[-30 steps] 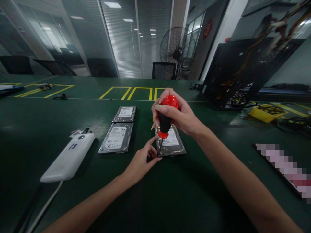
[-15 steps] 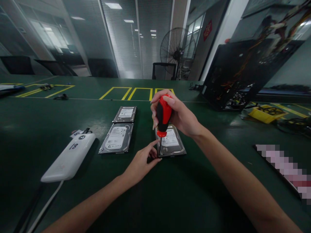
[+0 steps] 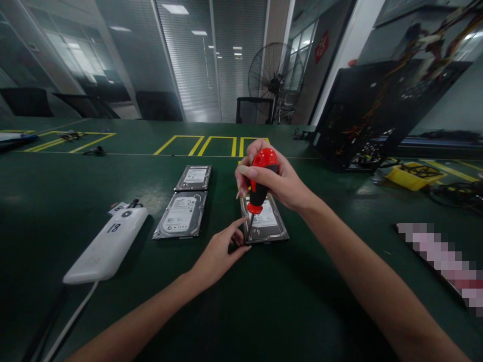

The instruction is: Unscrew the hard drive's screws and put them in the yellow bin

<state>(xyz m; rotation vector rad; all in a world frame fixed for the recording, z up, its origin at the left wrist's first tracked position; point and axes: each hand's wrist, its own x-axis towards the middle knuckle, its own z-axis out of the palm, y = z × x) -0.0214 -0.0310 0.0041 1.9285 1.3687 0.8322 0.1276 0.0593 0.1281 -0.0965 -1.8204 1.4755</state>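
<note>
My right hand [image 3: 281, 181] is closed round a red and black screwdriver [image 3: 260, 181], held upright with its tip down on the near left corner of a hard drive [image 3: 268, 223] lying flat on the green table. My left hand [image 3: 219, 251] rests at that same corner, thumb and forefinger pinched against the drive's left edge beside the screwdriver's shaft. Two more hard drives [image 3: 181, 213] [image 3: 194, 177] lie in a column to the left, untouched.
A white power bank [image 3: 107, 244] marked 18, with a cable, lies at the left. An open black computer case [image 3: 381, 110] with loose wires stands at the right rear, a yellow tray [image 3: 409, 177] beside it. Yellow lines mark the green table [image 3: 241, 146]. A standing fan [image 3: 273, 75] is behind.
My right hand has turned the screwdriver's handle in place on the drive's corner. My left hand and the drives have stayed put.
</note>
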